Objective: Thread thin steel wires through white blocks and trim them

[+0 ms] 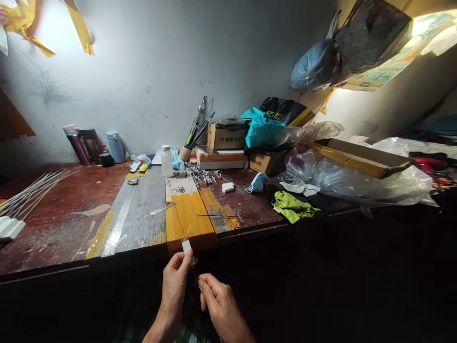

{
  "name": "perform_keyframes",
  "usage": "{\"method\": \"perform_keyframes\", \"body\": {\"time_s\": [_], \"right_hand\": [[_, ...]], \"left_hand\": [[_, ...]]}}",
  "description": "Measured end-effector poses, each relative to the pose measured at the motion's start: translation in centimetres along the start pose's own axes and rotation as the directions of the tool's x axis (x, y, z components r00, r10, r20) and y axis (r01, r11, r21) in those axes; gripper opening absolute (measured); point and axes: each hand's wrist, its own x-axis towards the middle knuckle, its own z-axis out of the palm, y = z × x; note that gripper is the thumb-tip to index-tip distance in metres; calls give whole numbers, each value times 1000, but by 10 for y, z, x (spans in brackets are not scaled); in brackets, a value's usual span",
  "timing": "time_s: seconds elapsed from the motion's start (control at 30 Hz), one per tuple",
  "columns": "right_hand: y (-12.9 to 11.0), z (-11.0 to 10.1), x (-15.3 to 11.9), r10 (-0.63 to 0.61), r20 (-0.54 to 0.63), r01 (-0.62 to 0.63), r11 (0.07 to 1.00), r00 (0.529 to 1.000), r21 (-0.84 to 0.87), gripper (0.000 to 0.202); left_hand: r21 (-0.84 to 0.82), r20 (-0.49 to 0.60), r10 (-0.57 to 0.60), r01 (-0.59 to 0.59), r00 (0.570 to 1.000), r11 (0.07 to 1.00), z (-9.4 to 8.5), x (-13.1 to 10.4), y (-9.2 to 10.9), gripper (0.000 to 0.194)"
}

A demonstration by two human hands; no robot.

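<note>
My left hand (176, 276) pinches a small white block (186, 246) between thumb and fingers, just off the table's front edge. A thin dark rod (181, 223) runs from above the yellow-taped strip down to the white block and comes out below it. Lower and to the right, my right hand (217, 295) is closed on the rod's near end, thumb against fingers. Whether the rod passes through the block or alongside it is hidden by my left fingers. Two more thin dark rods (221, 216) lie on the table just to the right.
A steel ruler (123, 219) lies left of the yellow tape (189, 214). White rods (39, 190) rest at far left. Behind stand a white bottle (166, 162), flasks (114, 147) and boxes (228, 136). A green cloth (294, 207) and plastic bags (342, 178) lie to the right.
</note>
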Motion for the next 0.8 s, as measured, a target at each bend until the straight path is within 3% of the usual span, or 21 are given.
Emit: {"method": "perform_keyframes", "body": {"time_s": [0.13, 0.23, 0.4, 0.57, 0.8], "right_hand": [[-5, 3, 3, 26, -21, -26, 999, 999, -18, 5], [-4, 5, 4, -30, -72, 28, 999, 997, -34, 15], [-2, 5, 5, 3, 37, -4, 1000, 999, 22, 28], [1, 1, 0, 40, 10, -40, 999, 999, 10, 17], [-1, -7, -9, 51, 47, -49, 998, 998, -30, 26]], "left_hand": [[13, -14, 12, -12, 1000, 1000, -6, 2, 3, 37], [6, -24, 22, -22, 999, 1000, -11, 1, 1, 37], [18, -21, 2, -2, 1000, 1000, -12, -1, 2, 36], [17, -11, -9, 9, 1000, 1000, -6, 0, -2, 36], [-44, 36, -26, 28, 999, 999, -2, -4, -11, 34]]}}
